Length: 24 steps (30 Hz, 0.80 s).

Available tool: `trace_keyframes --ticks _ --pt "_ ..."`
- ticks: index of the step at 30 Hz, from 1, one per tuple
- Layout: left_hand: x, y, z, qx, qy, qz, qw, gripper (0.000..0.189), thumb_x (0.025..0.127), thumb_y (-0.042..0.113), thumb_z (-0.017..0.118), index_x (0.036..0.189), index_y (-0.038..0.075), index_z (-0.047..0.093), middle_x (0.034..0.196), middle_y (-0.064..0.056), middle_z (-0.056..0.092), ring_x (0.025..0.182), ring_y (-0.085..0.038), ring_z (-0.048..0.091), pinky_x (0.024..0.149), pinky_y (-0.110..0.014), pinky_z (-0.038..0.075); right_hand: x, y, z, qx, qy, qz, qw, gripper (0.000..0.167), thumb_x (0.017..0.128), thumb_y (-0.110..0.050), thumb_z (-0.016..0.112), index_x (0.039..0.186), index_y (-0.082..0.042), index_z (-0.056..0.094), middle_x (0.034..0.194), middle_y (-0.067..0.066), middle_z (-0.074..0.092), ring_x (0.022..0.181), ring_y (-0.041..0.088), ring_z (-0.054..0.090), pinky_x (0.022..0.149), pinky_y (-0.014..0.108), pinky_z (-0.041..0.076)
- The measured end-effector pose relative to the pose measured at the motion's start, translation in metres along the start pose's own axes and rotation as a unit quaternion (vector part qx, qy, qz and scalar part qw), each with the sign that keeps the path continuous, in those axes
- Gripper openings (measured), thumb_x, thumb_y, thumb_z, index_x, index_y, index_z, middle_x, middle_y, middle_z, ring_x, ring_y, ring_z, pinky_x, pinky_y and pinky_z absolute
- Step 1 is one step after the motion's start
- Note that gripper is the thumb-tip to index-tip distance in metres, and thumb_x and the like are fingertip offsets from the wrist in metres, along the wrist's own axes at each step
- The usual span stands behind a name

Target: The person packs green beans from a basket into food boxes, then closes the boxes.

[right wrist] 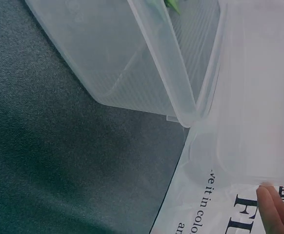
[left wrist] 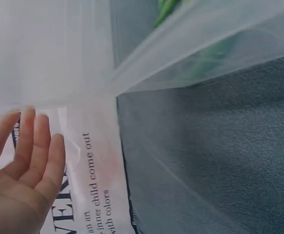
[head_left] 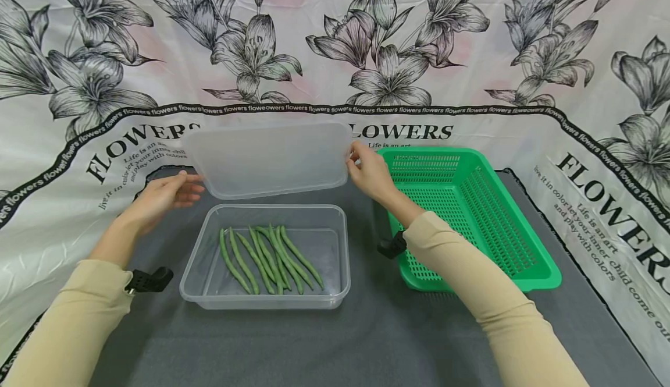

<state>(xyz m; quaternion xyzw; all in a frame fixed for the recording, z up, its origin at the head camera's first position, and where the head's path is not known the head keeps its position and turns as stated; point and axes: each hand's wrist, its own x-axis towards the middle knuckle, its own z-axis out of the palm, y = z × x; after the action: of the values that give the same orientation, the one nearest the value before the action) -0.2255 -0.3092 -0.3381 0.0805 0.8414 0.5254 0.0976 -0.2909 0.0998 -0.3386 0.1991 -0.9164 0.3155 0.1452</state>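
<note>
A translucent plastic lid point(head_left: 269, 163) is raised and tilted behind the clear plastic container point(head_left: 209, 294). Several green beans point(head_left: 269, 259) lie side by side in that container. My right hand point(head_left: 369, 169) pinches the lid at its right edge. At the left edge, my left hand point(head_left: 167, 195) has its fingers extended, and the left wrist view shows the fingertips point(left wrist: 29, 111) right at the lid's rim. Whether they touch it I cannot tell. In the right wrist view the right fingers point(right wrist: 273, 207) are partly cut off by the frame.
A green perforated basket point(head_left: 471, 218) stands on the right, partly behind my right forearm. Grey cloth point(head_left: 262, 346) covers the table. Behind it hangs or lies a white flower-printed cloth point(head_left: 293, 73) with black lettering.
</note>
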Motion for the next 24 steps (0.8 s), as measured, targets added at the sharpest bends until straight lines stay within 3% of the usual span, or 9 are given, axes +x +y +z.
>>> trace_keyframes --ticks 2,6,8,14,18,22,24 --pt "-0.003 0.003 0.0 -0.01 -0.004 0.003 0.9999 0.074 0.096 0.054 0.023 0.139 -0.006 0.032 0.116 0.006 0.059 0.095 0.001 0.059 0.086 -0.02 0.048 -0.002 -0.001 -0.001 0.011 0.007 -0.005 0.9999 0.007 0.093 -0.01 0.05 0.097 -0.007 0.054 0.092 0.011 0.063 0.082 0.024 0.067 0.065 0.036 0.053" --pt "-0.007 0.009 0.0 -0.028 -0.024 -0.004 0.9993 0.08 0.094 0.059 0.02 0.138 -0.007 0.03 0.134 -0.01 0.05 0.098 -0.001 0.06 0.086 -0.021 0.048 -0.006 0.0 -0.002 0.025 0.015 -0.02 0.9994 0.005 0.092 -0.009 0.051 0.095 -0.006 0.053 0.092 0.01 0.063 0.083 0.025 0.067 0.066 0.036 0.054" --pt "-0.008 0.013 0.0 -0.033 -0.033 -0.005 0.9989 0.082 0.094 0.059 0.017 0.137 -0.011 0.028 0.135 -0.016 0.047 0.097 -0.002 0.061 0.087 -0.022 0.048 -0.007 0.0 -0.003 0.025 0.016 -0.024 0.9993 0.004 0.091 -0.009 0.051 0.093 -0.005 0.052 0.091 0.011 0.062 0.083 0.024 0.067 0.066 0.036 0.054" --pt "-0.014 0.013 -0.005 -0.041 -0.045 -0.013 0.9981 0.081 0.095 0.056 0.013 0.131 -0.015 0.03 0.119 0.002 0.06 0.094 -0.003 0.062 0.084 -0.023 0.05 -0.013 -0.003 -0.006 0.024 -0.017 -0.021 0.9993 0.004 0.089 -0.007 0.055 0.092 -0.005 0.052 0.092 0.011 0.062 0.086 0.023 0.066 0.068 0.035 0.053" --pt "-0.016 0.01 -0.008 -0.052 -0.047 -0.025 0.9972 0.072 0.099 0.048 0.017 0.132 -0.015 0.03 0.109 0.014 0.062 0.093 -0.002 0.062 0.084 -0.024 0.05 -0.018 -0.007 -0.007 0.03 -0.036 -0.043 0.998 0.015 0.088 -0.003 0.055 0.103 -0.003 0.055 0.094 0.013 0.06 0.085 0.022 0.064 0.069 0.033 0.052" --pt "-0.019 0.01 -0.009 -0.066 -0.037 -0.043 0.9962 0.071 0.099 0.047 0.025 0.136 -0.014 0.024 0.11 0.013 0.061 0.092 -0.003 0.063 0.084 -0.026 0.051 -0.023 -0.01 -0.005 0.022 -0.045 -0.07 0.9963 0.022 0.087 -0.001 0.056 0.109 -0.003 0.056 0.095 0.014 0.061 0.08 0.021 0.061 0.065 0.033 0.049" --pt "-0.022 0.011 -0.01 -0.083 -0.025 -0.052 0.9949 0.07 0.096 0.048 0.034 0.135 -0.01 0.028 0.111 0.01 0.058 0.091 -0.002 0.062 0.083 -0.026 0.051 -0.025 -0.012 -0.004 0.014 -0.053 -0.075 0.9957 0.02 0.087 -0.002 0.056 0.108 -0.004 0.057 0.093 0.013 0.063 0.079 0.021 0.06 0.065 0.034 0.048"
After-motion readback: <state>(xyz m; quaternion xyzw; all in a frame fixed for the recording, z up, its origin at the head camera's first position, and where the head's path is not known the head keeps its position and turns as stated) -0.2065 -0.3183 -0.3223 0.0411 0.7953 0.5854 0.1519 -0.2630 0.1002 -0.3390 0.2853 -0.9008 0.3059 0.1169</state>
